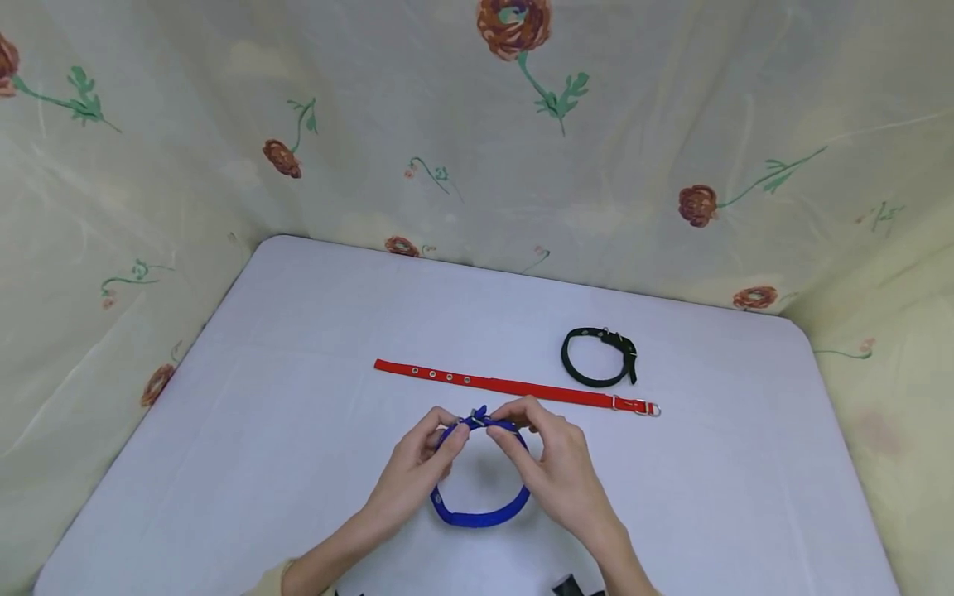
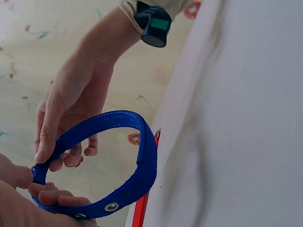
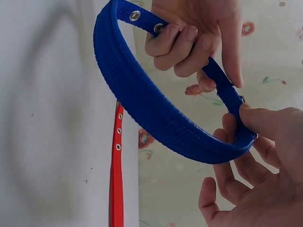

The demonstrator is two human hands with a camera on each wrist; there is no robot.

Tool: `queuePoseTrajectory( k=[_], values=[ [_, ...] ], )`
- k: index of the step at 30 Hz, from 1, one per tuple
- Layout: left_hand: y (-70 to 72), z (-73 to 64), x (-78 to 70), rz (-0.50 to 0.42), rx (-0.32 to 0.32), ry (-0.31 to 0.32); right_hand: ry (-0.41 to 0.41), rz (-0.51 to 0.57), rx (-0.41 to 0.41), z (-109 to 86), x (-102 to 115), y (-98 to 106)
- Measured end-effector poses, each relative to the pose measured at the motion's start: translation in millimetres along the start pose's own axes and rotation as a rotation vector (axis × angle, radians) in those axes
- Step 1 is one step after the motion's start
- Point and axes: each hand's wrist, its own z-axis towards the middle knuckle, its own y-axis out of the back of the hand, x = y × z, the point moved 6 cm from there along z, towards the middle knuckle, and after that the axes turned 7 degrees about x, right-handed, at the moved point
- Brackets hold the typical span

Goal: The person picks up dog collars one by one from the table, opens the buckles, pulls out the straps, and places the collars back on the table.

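A blue collar (image 1: 480, 519) with metal eyelets forms a loop between my two hands, its buckle at the far side. My left hand (image 1: 410, 463) pinches the eyelet side of the strap just left of the buckle, fingers curled round it in the right wrist view. On the other side of the buckle, my right hand (image 1: 555, 472) pinches the strap between thumb and fingers. Both wrist views show the blue collar (image 2: 149, 165) raised off the white surface. Fingers partly hide the buckle.
Beyond the hands, a red collar (image 1: 537, 390) lies stretched out flat, its metal ring to the right. Behind its right part rests a black collar (image 1: 599, 383), buckled into a loop. Flowered cloth (image 1: 373, 124) hangs around the white table (image 1: 298, 331).
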Motion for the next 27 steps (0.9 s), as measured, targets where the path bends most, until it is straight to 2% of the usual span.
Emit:
queuePoseTrajectory(
  k=[5,9,12,17,24,27],
  values=[
    [-2.4,-0.3,-2.6,0.047,0.026,-0.032,-0.001,0.003,0.026,-0.3,0.2,-0.3],
    [-3.5,-1.4,-6.4,0.113,0.023,-0.079,0.001,0.002,0.051,-1.1,0.1,-1.6],
    [-3.5,-2.0,-7.7,0.155,0.007,-0.088,0.010,-0.007,0.054,-1.7,0.2,-1.8],
    [-1.2,-0.8,-5.9,0.174,-0.037,-0.045,0.024,-0.010,0.045,-2.5,0.1,-1.3],
    [5.2,2.0,2.4,0.093,-0.061,0.084,-0.006,0.003,0.017,-3.1,-1.1,1.4],
    [6.4,2.4,4.9,0.055,-0.060,0.109,-0.006,0.003,0.015,-3.1,-1.2,2.3]
  ],
)
